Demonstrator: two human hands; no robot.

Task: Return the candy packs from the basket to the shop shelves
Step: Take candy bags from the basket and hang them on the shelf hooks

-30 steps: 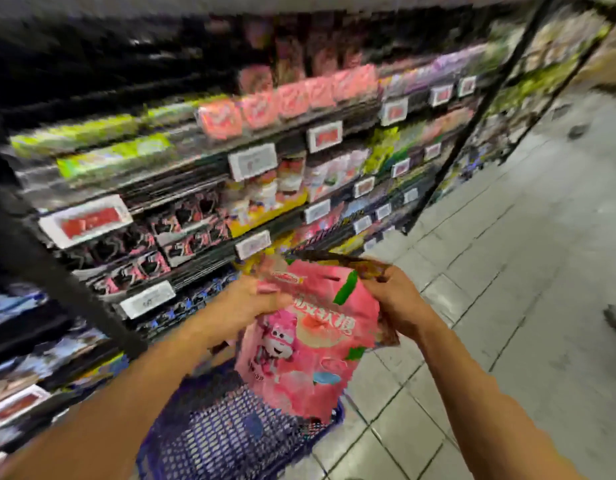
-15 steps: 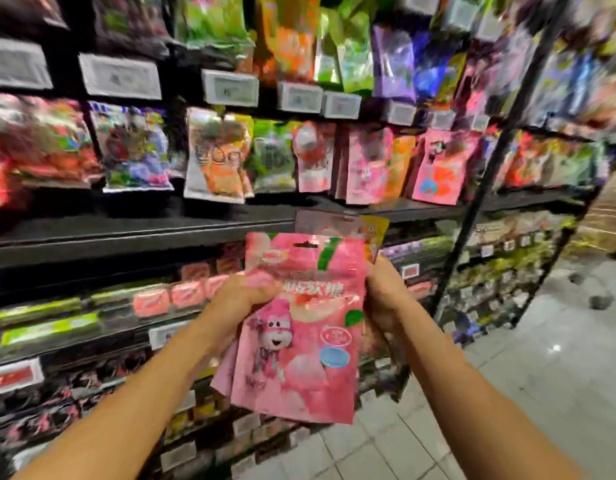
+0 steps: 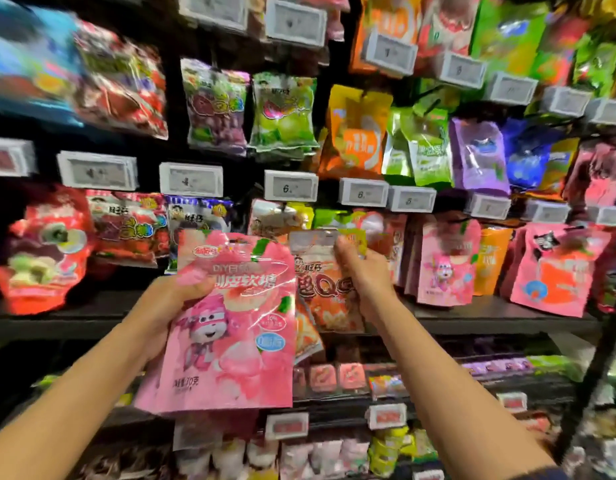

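Observation:
My left hand (image 3: 176,299) grips a pink candy pack (image 3: 237,327) with a cartoon robot, held upright in front of the shelves; more pink packs seem stacked behind it. My right hand (image 3: 360,271) pinches the top of an orange candy pack (image 3: 320,292), held up just right of the pink one, close to the hanging packs. Matching pink packs (image 3: 445,268) hang on the shelf to the right. The basket is out of view.
Rows of bright candy bags hang on hooks above a dark shelf board (image 3: 490,313). White price tags (image 3: 291,185) line the rails. Lower shelves hold small boxed sweets (image 3: 337,377). A black upright post (image 3: 597,368) stands at the right.
The view has swung up from the basket and floor to the hanging packs. My hands rose with the packs, and my right hand drew the orange pack out to the right of the pink one.

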